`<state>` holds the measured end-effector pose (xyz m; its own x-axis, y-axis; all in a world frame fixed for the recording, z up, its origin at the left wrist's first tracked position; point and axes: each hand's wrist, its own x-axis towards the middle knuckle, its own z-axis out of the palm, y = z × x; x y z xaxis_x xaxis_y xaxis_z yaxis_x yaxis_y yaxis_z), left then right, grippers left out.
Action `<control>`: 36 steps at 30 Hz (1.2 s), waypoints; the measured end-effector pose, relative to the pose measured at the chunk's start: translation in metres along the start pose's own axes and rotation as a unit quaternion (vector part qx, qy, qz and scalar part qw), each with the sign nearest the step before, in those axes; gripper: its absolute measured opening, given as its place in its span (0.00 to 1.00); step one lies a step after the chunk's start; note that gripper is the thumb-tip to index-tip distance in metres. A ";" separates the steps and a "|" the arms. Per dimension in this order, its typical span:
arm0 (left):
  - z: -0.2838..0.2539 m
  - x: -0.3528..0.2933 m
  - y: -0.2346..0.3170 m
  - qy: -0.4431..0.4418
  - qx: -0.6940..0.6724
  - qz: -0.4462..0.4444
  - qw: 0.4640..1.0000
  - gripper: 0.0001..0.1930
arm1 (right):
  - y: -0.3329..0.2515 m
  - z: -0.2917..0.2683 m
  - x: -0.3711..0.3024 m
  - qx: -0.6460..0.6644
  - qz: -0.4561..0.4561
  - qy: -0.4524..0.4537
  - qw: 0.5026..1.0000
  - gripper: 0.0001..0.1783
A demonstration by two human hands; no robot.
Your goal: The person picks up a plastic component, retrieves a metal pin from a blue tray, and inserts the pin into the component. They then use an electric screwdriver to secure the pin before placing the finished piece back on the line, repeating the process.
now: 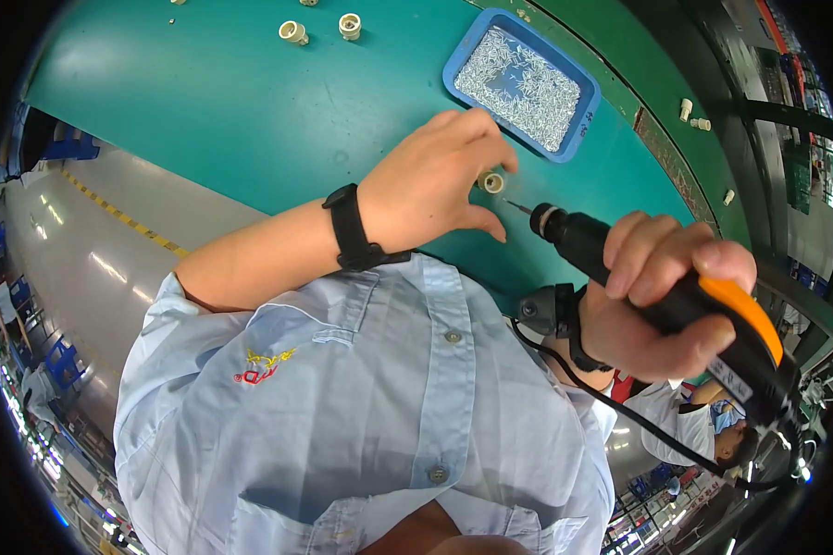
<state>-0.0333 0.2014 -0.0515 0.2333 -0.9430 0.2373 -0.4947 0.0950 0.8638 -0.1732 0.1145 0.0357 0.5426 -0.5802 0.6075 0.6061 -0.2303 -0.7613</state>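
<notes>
Around a small cream cylindrical fitting [492, 183] my left hand [440, 171] is curved, its thumb apart from the piece and the index fingertip close beside it. The fitting's round open end shows; whether a finger touches it I cannot tell. My right hand [666, 277] is wrapped round a black and orange electric screwdriver [578, 242]. Its thin bit points left, with the tip a short way from the fitting. A blue tray [451, 74] of small silvery screws [546, 102] stands just beyond my left hand.
Two more cream fittings [293, 33] [350, 26] stand at the far side of the green table [204, 92]. Several small pieces [686, 109] lie on a green ledge at the right. A black cord [657, 439] trails from the screwdriver past my right wrist. A person [671, 421] sits at the lower right.
</notes>
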 end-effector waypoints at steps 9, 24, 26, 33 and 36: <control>-0.001 0.001 -0.030 -0.118 -0.069 -0.059 0.989 0.11 | 0.017 -0.002 -0.003 -0.032 0.042 0.053 0.997 0.28; 0.001 -0.001 -0.033 -0.094 -0.048 -0.017 0.994 0.11 | 0.036 0.008 0.001 -0.035 0.094 0.056 0.993 0.19; 0.000 0.000 -0.033 -0.093 -0.050 -0.019 0.994 0.11 | 0.037 0.009 0.002 -0.057 0.101 0.043 0.992 0.18; -0.003 0.003 -0.031 -0.100 -0.029 -0.033 0.994 0.11 | 0.042 0.012 0.006 -0.106 0.104 0.023 0.989 0.17; -0.002 0.001 -0.030 -0.098 0.006 0.010 0.995 0.11 | 0.043 0.013 0.007 -0.090 0.092 0.034 0.991 0.18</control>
<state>-0.0165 0.1984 -0.0766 0.0570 -0.9852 0.1618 -0.5071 0.1110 0.8547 -0.1355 0.1108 0.0104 0.5906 -0.6752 0.4418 0.3831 -0.2472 -0.8900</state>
